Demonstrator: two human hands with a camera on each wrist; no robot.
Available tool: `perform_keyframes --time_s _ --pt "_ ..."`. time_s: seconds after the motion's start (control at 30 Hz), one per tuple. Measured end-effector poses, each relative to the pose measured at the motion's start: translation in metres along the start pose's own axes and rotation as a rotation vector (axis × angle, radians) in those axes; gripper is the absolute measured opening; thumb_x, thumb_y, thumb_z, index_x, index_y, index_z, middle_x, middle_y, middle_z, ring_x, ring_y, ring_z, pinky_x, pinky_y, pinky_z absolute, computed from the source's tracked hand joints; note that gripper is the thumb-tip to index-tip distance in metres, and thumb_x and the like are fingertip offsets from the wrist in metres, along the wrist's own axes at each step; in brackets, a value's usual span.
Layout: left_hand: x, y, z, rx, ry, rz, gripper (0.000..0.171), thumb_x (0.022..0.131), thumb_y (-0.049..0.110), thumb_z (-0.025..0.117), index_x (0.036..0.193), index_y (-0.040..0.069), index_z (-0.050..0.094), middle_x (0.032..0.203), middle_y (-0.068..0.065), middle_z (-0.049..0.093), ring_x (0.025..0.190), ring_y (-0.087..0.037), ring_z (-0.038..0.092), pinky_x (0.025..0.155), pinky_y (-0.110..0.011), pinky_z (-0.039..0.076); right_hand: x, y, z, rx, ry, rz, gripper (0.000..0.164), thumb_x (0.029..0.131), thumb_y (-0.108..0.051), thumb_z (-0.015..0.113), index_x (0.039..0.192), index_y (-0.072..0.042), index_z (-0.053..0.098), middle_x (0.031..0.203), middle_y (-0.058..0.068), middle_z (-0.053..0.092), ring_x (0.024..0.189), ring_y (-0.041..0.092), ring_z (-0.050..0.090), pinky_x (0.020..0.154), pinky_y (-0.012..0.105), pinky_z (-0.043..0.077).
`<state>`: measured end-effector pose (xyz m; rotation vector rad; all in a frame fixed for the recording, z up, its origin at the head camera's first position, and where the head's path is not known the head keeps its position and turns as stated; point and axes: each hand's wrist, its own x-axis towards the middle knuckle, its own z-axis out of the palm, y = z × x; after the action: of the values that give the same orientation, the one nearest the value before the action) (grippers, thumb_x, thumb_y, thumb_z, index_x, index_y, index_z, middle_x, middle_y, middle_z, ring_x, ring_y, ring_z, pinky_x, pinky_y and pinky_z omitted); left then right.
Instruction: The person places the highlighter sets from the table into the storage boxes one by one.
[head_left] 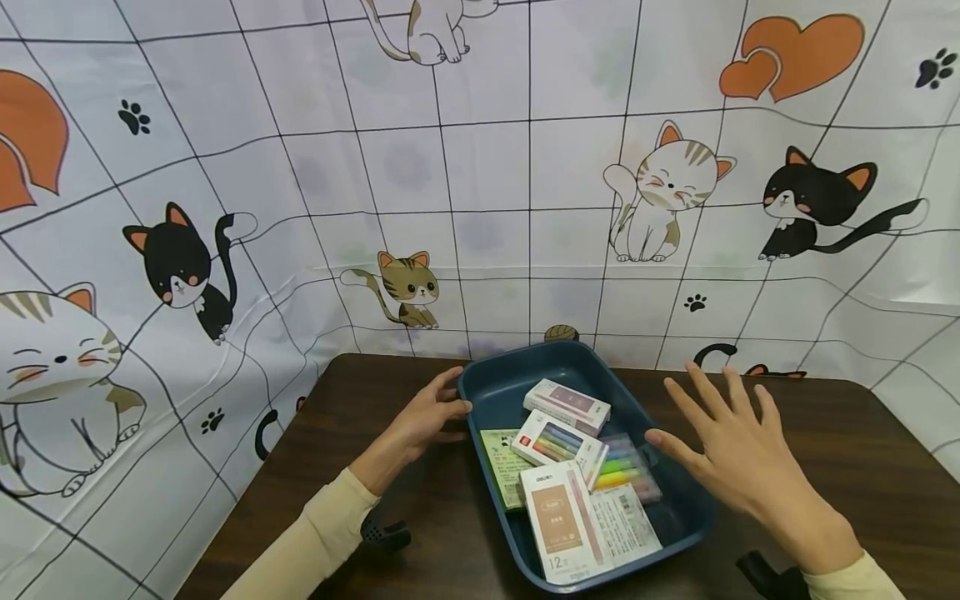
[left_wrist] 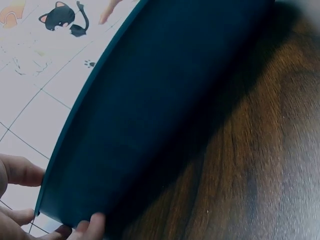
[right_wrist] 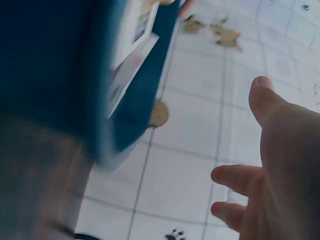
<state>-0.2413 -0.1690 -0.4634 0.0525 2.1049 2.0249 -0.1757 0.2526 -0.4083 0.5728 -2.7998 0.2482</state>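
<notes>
A blue plastic tray (head_left: 491, 492) stands at an angle on the table. At its far left corner my left hand (head_left: 426, 417) grips the rim; in the left wrist view the thumb (left_wrist: 25, 171) lies at the rim and fingertips (left_wrist: 95, 227) touch the outer wall. My right hand (head_left: 738, 446) hovers by the tray's right side, fingers spread, holding nothing. Inside lie a white box marked 12 (head_left: 557, 521), a box of coloured pens (head_left: 558, 442), a smaller white box (head_left: 567, 406), a clear pack of bright markers (head_left: 621, 471) and a green printed pad (head_left: 504, 467).
The dark wooden table (head_left: 420, 550) extends on both sides of the tray. Behind it hangs a white cloth (head_left: 487, 183) printed with cats and grid lines. Black straps (head_left: 386, 533) show near both wrists.
</notes>
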Motion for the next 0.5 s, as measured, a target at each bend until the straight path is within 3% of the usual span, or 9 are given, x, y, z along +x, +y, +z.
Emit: perform_keyframes --time_s 0.3,0.5 --pt "-0.004 -0.012 -0.004 0.157 0.018 0.022 0.07 0.1 0.011 0.064 0.161 0.016 0.029 0.148 -0.025 0.041 0.119 -0.037 0.059 0.092 -0.057 0.051 -0.007 0.012 0.026 0.066 -0.111 0.066 0.089 0.098 -0.069 0.047 0.165 -0.018 0.018 0.168 0.017 0.007 0.145 0.057 0.008 0.111 0.069 -0.011" --pt "-0.014 -0.012 -0.008 0.419 0.059 0.081 0.077 0.102 0.035 0.065 0.164 0.019 0.022 0.155 -0.022 0.036 0.132 -0.043 0.048 0.098 -0.061 0.045 -0.013 0.002 0.035 0.105 -0.143 0.055 0.088 0.097 -0.07 0.048 0.164 -0.017 0.024 0.165 0.02 0.021 0.143 0.058 0.018 0.109 0.074 0.001"
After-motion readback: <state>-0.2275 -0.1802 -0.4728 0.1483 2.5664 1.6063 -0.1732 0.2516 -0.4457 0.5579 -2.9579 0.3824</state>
